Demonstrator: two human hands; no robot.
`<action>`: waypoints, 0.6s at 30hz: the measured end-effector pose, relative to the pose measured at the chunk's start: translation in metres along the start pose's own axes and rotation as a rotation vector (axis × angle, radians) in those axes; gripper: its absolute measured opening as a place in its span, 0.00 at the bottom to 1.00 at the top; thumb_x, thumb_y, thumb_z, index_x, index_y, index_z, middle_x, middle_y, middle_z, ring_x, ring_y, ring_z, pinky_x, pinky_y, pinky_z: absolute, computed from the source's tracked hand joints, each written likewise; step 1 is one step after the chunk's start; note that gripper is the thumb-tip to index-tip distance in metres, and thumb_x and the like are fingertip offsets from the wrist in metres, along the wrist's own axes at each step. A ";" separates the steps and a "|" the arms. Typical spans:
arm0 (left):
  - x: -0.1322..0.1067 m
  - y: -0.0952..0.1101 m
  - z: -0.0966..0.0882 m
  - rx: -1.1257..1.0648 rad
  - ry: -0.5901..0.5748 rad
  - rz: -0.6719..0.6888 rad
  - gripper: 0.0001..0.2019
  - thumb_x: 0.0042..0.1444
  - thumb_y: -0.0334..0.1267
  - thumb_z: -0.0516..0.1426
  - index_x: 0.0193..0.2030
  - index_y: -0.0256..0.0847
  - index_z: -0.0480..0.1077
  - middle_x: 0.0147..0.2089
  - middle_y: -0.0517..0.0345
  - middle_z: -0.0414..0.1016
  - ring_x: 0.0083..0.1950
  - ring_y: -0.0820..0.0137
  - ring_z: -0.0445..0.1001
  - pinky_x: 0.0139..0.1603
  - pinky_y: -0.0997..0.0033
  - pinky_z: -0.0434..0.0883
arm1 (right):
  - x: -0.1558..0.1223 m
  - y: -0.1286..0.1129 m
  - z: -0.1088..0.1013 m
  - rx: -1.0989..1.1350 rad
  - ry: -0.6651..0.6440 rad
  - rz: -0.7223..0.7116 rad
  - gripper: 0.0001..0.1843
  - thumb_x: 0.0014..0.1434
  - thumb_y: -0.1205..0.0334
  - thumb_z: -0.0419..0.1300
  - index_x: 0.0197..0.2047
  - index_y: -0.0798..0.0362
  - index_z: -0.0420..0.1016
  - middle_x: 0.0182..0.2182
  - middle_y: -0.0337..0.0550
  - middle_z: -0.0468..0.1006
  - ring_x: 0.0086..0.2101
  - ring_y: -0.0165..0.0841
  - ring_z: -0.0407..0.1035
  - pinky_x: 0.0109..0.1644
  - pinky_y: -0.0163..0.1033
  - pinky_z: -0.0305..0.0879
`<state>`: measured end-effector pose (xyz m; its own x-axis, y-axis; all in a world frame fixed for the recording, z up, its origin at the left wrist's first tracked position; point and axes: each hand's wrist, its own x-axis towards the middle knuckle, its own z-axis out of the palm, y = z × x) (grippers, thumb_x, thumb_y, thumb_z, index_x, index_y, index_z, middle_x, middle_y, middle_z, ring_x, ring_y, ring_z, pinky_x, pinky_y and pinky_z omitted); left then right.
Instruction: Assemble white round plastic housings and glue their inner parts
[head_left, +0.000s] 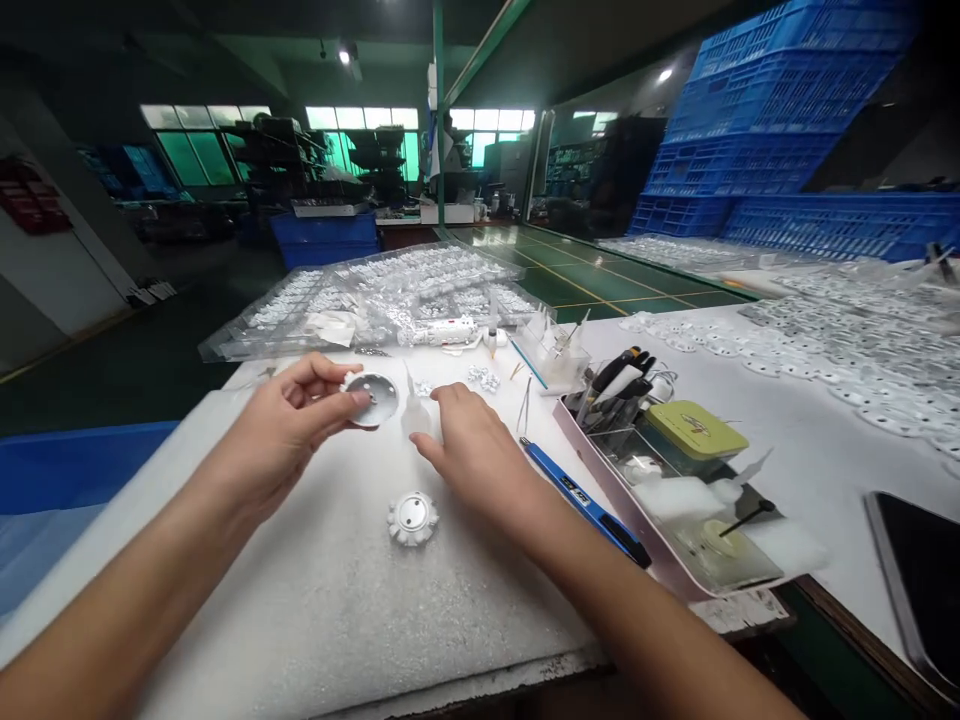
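Pinched between thumb and fingers of my left hand [311, 405] is a round, shallow white part [382, 402], its hollow grey inner face turned towards me. Just right of it, my right hand [472, 440] is closed round a small translucent squeeze bottle [418, 412] with a thin pointed nozzle standing upward. The nozzle is beside the part's rim, apart from it. Below both hands a white toothed disc [413, 517] with small holes lies on the white foam sheet [337, 600]. Small white flower-shaped pieces [484, 378] lie beyond my right hand.
A blue utility knife [585, 500] and tweezers [524, 405] lie to the right, beside a pink-edged tool tray [600, 480]. Clear plastic trays of white parts [405, 280] cover the back. A phone [919, 580] is at far right; blue crates [750, 120] are stacked behind.
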<state>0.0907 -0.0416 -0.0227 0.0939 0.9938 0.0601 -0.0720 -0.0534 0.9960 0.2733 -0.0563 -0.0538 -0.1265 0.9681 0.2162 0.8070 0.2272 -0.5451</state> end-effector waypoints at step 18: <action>-0.037 -0.021 0.040 -0.167 -0.413 -0.467 0.10 0.52 0.29 0.65 0.31 0.37 0.66 0.33 0.56 0.75 0.32 0.72 0.73 0.32 0.76 0.77 | -0.097 0.030 -0.011 0.531 0.739 -0.061 0.16 0.60 0.59 0.63 0.51 0.44 0.69 0.40 0.38 0.76 0.35 0.30 0.72 0.35 0.33 0.67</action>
<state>0.1282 -0.0807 -0.0433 0.5244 0.7875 -0.3237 -0.0813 0.4248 0.9016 0.3161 -0.1447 -0.0825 0.3889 0.6804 0.6211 0.4165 0.4715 -0.7773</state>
